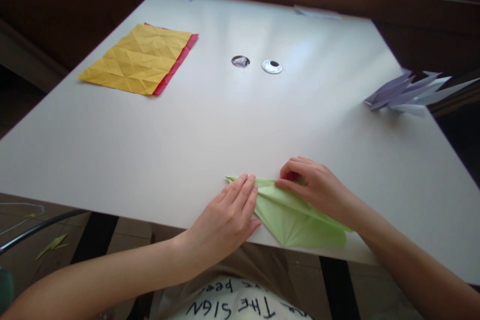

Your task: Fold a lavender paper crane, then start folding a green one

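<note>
A light green folded sheet of paper (288,217) lies at the front edge of the white table, its creases fanning out from a lower corner. My left hand (230,212) rests flat over its left part, fingers stretched out, with a narrow green tip showing beyond them. On the upper edge, my right hand (315,185) pinches the paper between thumb and curled fingers. Part of the sheet's right side is hidden beneath my right hand and wrist.
Creased yellow paper (138,57) lies on a red sheet (176,66) at the back left. A spiky lilac paper fold (401,92) sits by the right edge. Two round cable holes (240,62) are set in the white table (150,150). Green scraps (52,246) lie on the floor.
</note>
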A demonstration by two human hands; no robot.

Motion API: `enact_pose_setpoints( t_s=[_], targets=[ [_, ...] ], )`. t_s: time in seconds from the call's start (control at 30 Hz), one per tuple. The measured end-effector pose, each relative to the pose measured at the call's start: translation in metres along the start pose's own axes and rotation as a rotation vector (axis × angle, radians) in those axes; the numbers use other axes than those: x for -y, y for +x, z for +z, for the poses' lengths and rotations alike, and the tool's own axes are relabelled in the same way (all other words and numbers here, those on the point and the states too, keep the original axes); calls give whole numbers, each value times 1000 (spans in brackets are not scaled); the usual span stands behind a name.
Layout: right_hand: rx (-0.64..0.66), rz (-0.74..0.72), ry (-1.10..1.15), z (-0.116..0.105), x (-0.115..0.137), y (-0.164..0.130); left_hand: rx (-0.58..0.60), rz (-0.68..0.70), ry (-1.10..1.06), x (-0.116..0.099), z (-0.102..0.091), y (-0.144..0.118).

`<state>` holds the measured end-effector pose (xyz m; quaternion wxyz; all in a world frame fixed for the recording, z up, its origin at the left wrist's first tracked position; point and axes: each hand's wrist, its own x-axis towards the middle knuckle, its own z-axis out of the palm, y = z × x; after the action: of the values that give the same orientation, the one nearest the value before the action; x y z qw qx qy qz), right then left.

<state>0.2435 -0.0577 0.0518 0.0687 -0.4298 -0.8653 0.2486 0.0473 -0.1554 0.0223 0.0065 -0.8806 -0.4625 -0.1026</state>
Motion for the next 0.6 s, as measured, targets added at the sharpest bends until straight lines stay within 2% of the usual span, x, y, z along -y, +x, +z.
enact_pose_setpoints(
  t_s=[0.17,0.4,0.6],
  targets=[
    [-51,-60,-38,4,0,-1,12,-5,-3,0,0,-1],
    [-31,-65,24,10,2,-1,0,9,16,0,1,0],
    [-84,-114,-39,15,8,-2,-30,23,49,-3,0,0]
  ],
)
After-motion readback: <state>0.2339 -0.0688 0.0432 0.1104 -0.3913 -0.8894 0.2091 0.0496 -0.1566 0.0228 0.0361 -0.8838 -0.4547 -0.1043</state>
